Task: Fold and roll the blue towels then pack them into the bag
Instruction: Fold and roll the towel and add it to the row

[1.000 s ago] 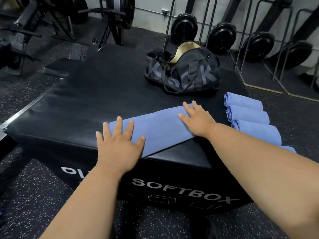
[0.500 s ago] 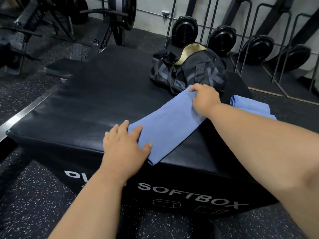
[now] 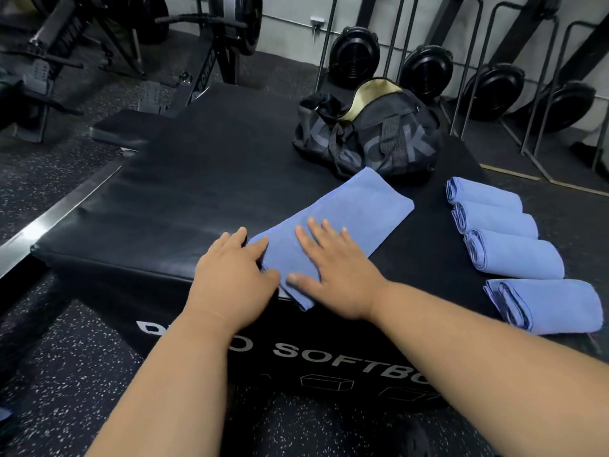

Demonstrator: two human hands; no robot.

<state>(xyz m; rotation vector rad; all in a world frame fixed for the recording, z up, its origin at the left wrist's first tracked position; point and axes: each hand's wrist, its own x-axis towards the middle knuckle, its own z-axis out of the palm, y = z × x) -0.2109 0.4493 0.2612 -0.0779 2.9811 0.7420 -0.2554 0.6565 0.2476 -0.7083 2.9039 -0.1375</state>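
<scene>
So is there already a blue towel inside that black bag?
No, the bag gapes open showing only tan lining; four rolled towels lie on the box.

Bag (image 3: pixel 365 140) interior hidden

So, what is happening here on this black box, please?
A person is folding blue towels on a soft gym box. Both hands lie flat on the near end of a folded towel: the right hand presses on top, and the left hand touches its left edge. Four rolled towels lie in a row at the right. The bag stands open at the far side, and no towel shows inside it from here.
</scene>
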